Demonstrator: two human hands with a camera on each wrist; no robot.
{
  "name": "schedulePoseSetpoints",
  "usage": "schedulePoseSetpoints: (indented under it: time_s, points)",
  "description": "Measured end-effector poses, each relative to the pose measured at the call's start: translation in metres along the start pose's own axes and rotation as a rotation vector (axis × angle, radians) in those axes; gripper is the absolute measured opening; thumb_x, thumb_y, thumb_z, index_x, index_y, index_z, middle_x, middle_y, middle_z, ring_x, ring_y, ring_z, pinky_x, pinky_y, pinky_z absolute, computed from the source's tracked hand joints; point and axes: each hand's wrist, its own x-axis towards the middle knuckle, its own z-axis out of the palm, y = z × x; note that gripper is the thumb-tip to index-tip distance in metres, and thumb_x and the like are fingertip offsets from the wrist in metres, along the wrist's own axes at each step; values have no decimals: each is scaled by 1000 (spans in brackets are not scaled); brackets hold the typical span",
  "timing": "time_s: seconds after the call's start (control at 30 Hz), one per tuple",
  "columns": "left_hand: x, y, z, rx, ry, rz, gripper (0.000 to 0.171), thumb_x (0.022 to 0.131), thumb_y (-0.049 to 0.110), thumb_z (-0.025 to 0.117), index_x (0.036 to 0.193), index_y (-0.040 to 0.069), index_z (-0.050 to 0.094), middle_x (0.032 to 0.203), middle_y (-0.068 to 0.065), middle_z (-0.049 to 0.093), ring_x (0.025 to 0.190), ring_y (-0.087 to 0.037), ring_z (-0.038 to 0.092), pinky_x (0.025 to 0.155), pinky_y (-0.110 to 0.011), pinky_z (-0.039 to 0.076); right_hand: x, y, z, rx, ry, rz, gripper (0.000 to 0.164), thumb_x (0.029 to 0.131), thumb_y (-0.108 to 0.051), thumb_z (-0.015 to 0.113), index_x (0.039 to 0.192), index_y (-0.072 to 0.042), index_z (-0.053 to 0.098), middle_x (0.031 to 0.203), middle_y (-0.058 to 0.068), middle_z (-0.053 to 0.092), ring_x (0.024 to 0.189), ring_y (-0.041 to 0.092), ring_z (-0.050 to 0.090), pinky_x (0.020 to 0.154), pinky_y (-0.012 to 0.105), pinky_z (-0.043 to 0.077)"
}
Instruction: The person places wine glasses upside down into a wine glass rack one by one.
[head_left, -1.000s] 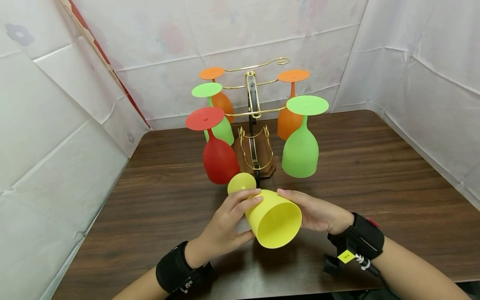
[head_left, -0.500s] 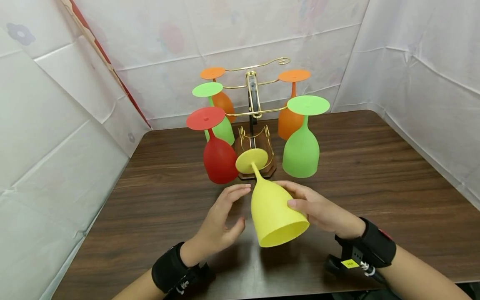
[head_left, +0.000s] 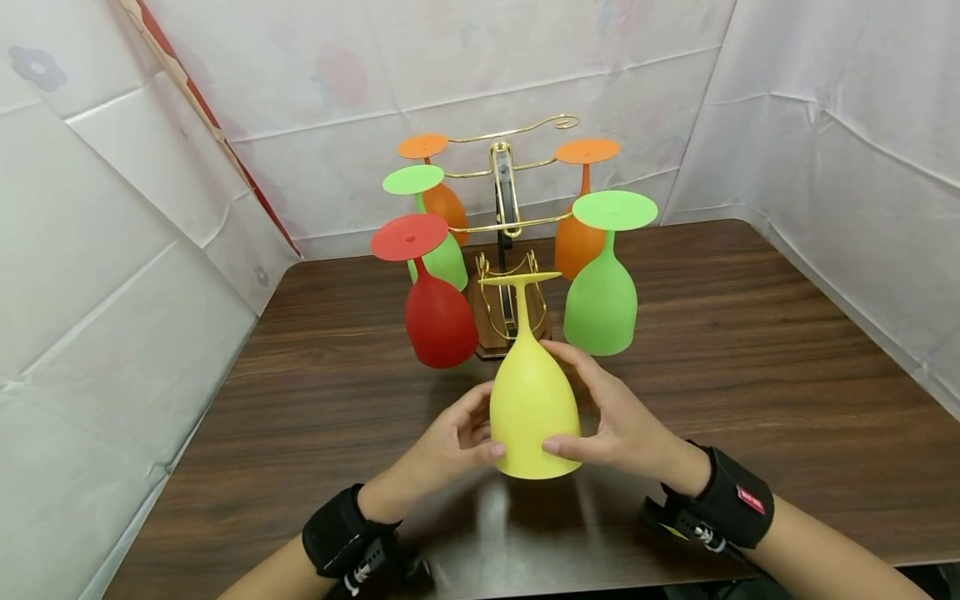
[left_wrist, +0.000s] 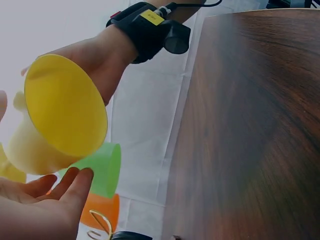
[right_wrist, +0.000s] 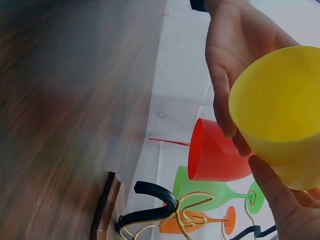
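Note:
A yellow plastic wine glass [head_left: 534,408] is upside down between both hands, its foot up and its stem near vertical. From the left, my left hand [head_left: 442,442] holds the bowl, thumb at its front edge and fingers partly hidden behind. My right hand [head_left: 626,425] grips the opposite side, with the thumb across the front near the rim and a finger higher up the bowl. In the left wrist view the open mouth of the wine glass [left_wrist: 65,105] shows nothing inside. The right wrist view also shows its hollow bowl [right_wrist: 280,100].
Behind stands a gold wire glass rack [head_left: 507,187] on a wooden base [head_left: 491,340]. Hanging upside down from it are a red glass [head_left: 441,325], green glasses [head_left: 606,304] and orange glasses [head_left: 581,242]. White sheeting [head_left: 480,75] encloses the dark wooden table [head_left: 315,400].
The yellow wine glass has turned from lying with its mouth toward me to foot-up. My left hand came off it midway and is back at its left side; my right hand shifted its hold.

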Motion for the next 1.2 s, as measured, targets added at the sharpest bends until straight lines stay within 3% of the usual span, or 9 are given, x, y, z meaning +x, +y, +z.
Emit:
schedulePoseSetpoints:
  time_s: [0.1,0.27,0.43,0.6,0.83,1.07,1.2]
  points:
    - [1,-1,1,-23,-1,-5,75,86,26,70,141,-4,29,128,-15,48,110,-15,56,92,-28,49,2,0,1,-41,-2,-20,93,73,-15,80,147,-10,24,139,3,42,112,15,52,90,30,48]
    - [0,1,1,-7,46,-5,73,83,20,73,140,0,32,127,-12,49,111,-15,55,91,-29,50,4,0,2,-17,-31,-33,94,75,-17,79,149,-12,20,142,5,39,114,17,52,90,30,49]
    - [0,3,0,64,104,34,74,81,19,75,141,5,34,131,-12,48,118,-18,50,98,-28,45,4,3,-2,117,-41,9,90,81,-23,75,150,-16,18,150,6,30,124,22,47,96,32,46]
    - [0,5,0,190,167,98,76,78,12,78,141,12,35,132,-10,49,118,-21,49,97,-30,46,3,5,-2,212,-31,77,87,81,-15,75,149,-14,21,149,8,31,129,20,42,102,30,41]
    - [0,4,2,339,174,145,83,73,1,79,141,18,36,134,-4,48,120,-22,48,95,-35,47,2,8,9,123,-11,55,88,73,-13,82,144,-16,30,137,3,43,117,17,49,97,31,44]
    - [1,5,3,342,163,132,85,72,0,79,142,21,35,137,-1,46,123,-21,46,97,-35,45,1,9,11,100,18,48,84,71,-11,83,140,-14,35,130,2,48,109,16,53,90,29,47]
    - [2,4,2,332,145,154,85,73,-1,79,143,16,34,138,-4,45,125,-22,45,101,-34,43,-1,9,7,82,30,56,83,71,-12,83,139,-14,37,129,3,48,109,16,53,89,31,48]
